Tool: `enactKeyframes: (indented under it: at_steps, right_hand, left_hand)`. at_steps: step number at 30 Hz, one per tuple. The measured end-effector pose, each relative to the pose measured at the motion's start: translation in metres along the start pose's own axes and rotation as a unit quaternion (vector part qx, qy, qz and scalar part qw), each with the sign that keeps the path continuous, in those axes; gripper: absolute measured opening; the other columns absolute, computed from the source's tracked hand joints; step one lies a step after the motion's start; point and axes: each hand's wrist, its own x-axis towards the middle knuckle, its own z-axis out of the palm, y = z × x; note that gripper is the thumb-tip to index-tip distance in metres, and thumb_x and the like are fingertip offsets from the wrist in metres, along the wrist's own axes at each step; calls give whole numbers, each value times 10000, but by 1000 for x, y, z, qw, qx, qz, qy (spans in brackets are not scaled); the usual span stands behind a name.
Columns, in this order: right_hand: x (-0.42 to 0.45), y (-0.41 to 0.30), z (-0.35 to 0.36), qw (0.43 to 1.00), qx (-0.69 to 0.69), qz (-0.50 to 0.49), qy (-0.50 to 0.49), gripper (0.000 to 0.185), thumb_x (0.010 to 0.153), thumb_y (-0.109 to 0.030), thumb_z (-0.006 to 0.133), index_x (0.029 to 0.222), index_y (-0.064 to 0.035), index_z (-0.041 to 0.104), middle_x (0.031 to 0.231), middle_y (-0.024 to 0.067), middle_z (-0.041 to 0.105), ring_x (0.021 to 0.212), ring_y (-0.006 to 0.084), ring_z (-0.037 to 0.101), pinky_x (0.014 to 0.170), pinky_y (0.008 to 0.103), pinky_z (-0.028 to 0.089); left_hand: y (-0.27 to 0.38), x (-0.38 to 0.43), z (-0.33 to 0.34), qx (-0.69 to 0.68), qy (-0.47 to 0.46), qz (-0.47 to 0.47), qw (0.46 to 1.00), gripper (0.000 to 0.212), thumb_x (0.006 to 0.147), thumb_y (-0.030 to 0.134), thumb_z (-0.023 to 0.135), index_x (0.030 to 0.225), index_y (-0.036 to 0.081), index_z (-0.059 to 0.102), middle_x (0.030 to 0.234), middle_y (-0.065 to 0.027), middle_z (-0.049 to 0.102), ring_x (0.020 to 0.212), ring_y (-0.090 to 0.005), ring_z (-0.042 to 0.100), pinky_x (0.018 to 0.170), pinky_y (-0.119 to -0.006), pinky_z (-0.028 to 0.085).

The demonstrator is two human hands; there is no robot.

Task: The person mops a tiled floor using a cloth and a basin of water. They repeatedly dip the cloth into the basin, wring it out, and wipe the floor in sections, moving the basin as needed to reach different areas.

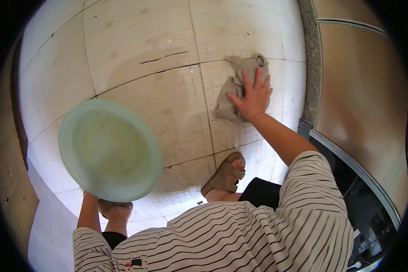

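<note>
My right hand (pixel 253 97) lies flat on a crumpled grey-beige cloth (pixel 226 103), its fingers spread over the fabric. The cloth rests on the tiled floor (pixel 176 115), right of centre. On my left is a round, pale green plastic basin (pixel 108 146), tilted so that its inside faces me. My left forearm reaches to its lower rim; the left hand is mostly hidden behind it, at the wrist (pixel 90 196), and appears to hold the basin. Whether there is liquid in the basin, I cannot tell.
My sandalled right foot (pixel 226 175) is planted just below the cloth; the basin partly hides my left foot (pixel 117 208). A glossy cabinet front (pixel 360 91) with a stone edge (pixel 311 68) borders the floor at right. Wet-looking marks and dark joint lines cross the tiles.
</note>
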Motion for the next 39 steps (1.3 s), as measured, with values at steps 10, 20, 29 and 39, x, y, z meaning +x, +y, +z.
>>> enactKeyframes:
  at_steps: [10,20,29,39]
  right_hand:
    - [174,106,20,957,91,260,96,672,760,-673,380,1337,-333,318,1446,64,174,1225,397,312,947,557,304]
    - [52,-204,-20,900,87,-410,124,513,709,-459,613,1188,-323,489,1391,8,278,1232,371,291,911,559,306]
    - [44,22,25,985,2,-122,120,418,749,-261,535,1164,-292,497,1275,80,446,1023,289,505,768,452,418]
    - [-129,170,113,902,142,403,-59,697,782,-465,480,1387,-291,183,1470,61,59,1303,412,125,986,552,266]
  left_hand:
    - [3,-8,2,-17,-11,-5,1000,531,843,376,453,1286,106,338,1206,-153,435,1055,-356,447,845,-436,417]
    - [7,-1,-7,-11,-13,5,1000,505,843,351,461,1272,104,362,1178,-155,464,1030,-347,472,835,-422,427]
    - [-2,6,-14,28,-3,33,999,481,843,329,468,1259,102,384,1153,-157,491,1008,-340,495,826,-410,435]
    - [0,25,-38,79,7,83,993,456,843,305,477,1244,100,408,1125,-158,521,983,-331,520,816,-396,445]
